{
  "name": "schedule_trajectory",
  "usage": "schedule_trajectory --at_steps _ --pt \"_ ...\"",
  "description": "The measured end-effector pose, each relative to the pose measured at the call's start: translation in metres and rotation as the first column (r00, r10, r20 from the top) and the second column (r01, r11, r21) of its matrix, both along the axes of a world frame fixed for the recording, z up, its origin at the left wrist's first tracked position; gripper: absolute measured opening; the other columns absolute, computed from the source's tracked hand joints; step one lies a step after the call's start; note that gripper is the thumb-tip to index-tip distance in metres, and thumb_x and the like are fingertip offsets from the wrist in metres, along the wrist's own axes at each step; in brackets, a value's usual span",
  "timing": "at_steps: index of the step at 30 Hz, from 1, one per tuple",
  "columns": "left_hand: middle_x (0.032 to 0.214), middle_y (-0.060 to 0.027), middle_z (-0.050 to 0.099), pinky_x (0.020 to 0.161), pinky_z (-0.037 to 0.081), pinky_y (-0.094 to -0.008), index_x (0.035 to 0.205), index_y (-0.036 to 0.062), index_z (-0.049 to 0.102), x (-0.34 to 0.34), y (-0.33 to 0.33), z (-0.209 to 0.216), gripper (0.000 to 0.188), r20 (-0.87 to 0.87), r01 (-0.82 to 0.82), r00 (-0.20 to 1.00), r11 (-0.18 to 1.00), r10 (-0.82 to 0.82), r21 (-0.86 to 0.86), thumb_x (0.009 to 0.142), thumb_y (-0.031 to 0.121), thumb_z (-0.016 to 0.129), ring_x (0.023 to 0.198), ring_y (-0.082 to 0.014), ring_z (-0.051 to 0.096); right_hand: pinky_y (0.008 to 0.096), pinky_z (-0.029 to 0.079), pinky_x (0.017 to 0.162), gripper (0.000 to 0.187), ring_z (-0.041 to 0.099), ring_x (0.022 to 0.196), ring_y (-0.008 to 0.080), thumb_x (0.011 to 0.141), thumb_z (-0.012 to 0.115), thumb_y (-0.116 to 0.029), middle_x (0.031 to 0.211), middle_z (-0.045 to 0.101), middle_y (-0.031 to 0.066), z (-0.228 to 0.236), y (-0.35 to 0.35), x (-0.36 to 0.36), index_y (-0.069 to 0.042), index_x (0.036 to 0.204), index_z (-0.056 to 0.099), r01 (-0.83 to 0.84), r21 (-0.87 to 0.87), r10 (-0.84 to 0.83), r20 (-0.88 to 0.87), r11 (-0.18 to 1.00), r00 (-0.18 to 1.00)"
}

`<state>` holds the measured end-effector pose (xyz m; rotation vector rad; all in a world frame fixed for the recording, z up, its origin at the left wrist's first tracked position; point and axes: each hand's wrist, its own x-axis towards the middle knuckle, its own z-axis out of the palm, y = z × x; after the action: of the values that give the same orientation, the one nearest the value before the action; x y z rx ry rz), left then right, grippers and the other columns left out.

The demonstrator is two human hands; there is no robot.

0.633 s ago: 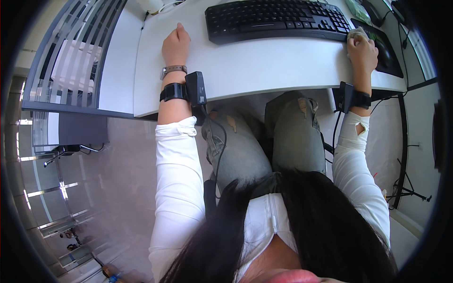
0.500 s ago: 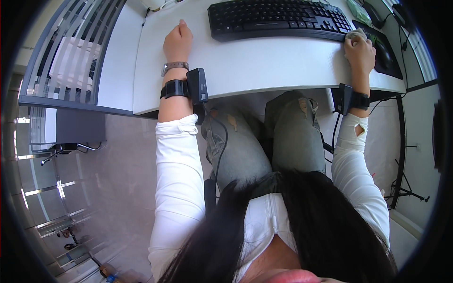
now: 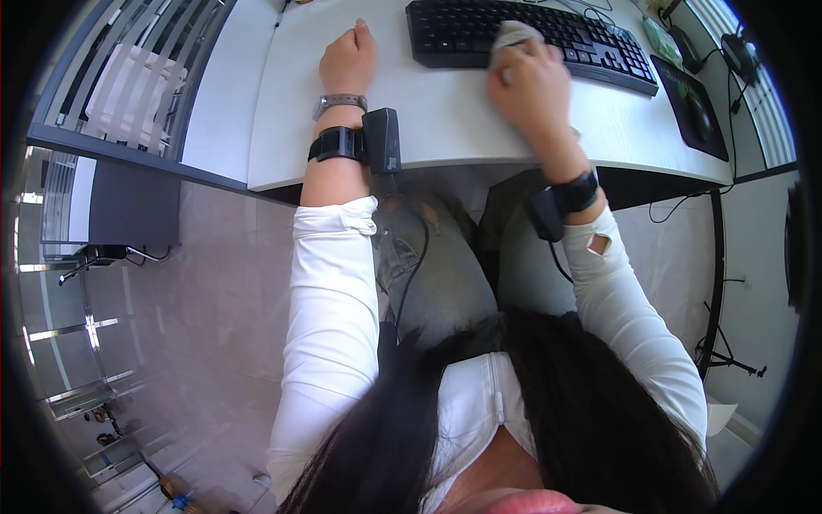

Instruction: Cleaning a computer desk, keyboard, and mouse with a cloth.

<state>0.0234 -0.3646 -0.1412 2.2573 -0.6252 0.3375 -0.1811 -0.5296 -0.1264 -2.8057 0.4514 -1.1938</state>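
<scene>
My right hand (image 3: 535, 94) is closed on a crumpled light-grey cloth (image 3: 517, 34), with the fingers slightly smeared by motion. That cloth lies over the near edge of a black keyboard (image 3: 449, 32), around its middle. Resting on the white desk (image 3: 445, 111), left of the keyboard, my left hand (image 3: 349, 60) makes a loose fist with the thumb on top. Nothing shows in it, and it does not touch the keyboard.
A black mouse (image 3: 698, 120) sits on a dark mouse pad (image 3: 685, 90) at the right. Behind it lies a pale green packet (image 3: 659, 38). Cables (image 3: 604, 13) run behind the keyboard. A striped glass partition (image 3: 141, 68) borders the desk on the left.
My right hand has moved left with the cloth, from the keyboard's right front corner to about its middle. My left hand keeps its fist on the desk. The view has shifted slightly.
</scene>
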Motion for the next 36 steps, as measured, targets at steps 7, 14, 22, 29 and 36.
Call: schedule_trajectory --at_steps 7,14,22,29,36 --pt "0.072 -0.0145 0.067 0.071 0.048 -0.0446 0.070 0.0079 0.066 -0.001 0.002 0.001 0.056 -0.011 -0.032 0.999 0.999 0.032 -0.044 0.097 0.043 0.033 0.073 -0.0380 0.063 0.0403 0.045 0.074 0.018 0.055 0.097 0.0279 0.068 0.064 -0.020 0.098 0.060 0.0077 0.003 0.084 0.054 -0.010 0.080 0.072 -0.234 -0.112 0.217 -0.142 0.966 0.966" --pt "0.080 -0.0210 0.067 0.072 0.049 -0.0509 0.079 0.0034 0.068 0.004 0.002 -0.001 0.053 0.003 0.022 1.000 0.993 -0.022 -0.113 0.098 0.039 0.034 0.079 -0.0450 0.062 0.0376 0.042 0.073 0.016 0.054 0.096 0.0231 0.068 0.068 -0.021 0.099 0.060 0.0045 0.002 0.099 0.063 -0.015 0.083 0.072 -0.286 -0.303 0.214 -0.249 0.909 0.944" --pt "0.070 -0.0136 0.067 0.070 0.049 -0.0438 0.067 0.0070 0.065 -0.004 0.005 0.008 0.055 -0.039 0.028 0.999 0.991 -0.033 -0.130 0.098 0.040 0.034 0.072 -0.0373 0.064 0.0377 0.041 0.072 0.013 0.052 0.090 0.0260 0.065 0.067 -0.014 0.095 0.055 0.0066 -0.002 0.084 0.025 -0.012 0.078 0.064 -0.338 -0.126 0.331 -0.070 0.933 0.941" --pt "0.069 -0.0129 0.066 0.068 0.048 -0.0428 0.067 0.0071 0.064 -0.003 0.006 0.007 0.054 -0.046 -0.005 0.999 0.998 0.002 -0.069 0.099 0.039 0.034 0.071 -0.0352 0.063 0.0376 0.042 0.072 0.010 0.052 0.090 0.0267 0.069 0.063 -0.014 0.091 0.055 0.0073 0.010 0.048 -0.021 -0.011 0.078 0.066 -0.384 -0.009 0.381 -0.102 0.923 0.919" --pt "0.068 -0.0124 0.065 0.069 0.048 -0.0412 0.067 0.0059 0.063 -0.001 0.005 0.007 0.054 -0.029 -0.011 1.000 0.999 0.010 -0.048 0.099 0.039 0.034 0.069 -0.0338 0.063 0.0420 0.047 0.073 0.008 0.055 0.089 0.0306 0.074 0.065 -0.017 0.090 0.057 0.0088 0.008 -0.041 -0.036 -0.015 0.081 0.067 -0.208 0.044 0.211 -0.074 0.977 0.975"
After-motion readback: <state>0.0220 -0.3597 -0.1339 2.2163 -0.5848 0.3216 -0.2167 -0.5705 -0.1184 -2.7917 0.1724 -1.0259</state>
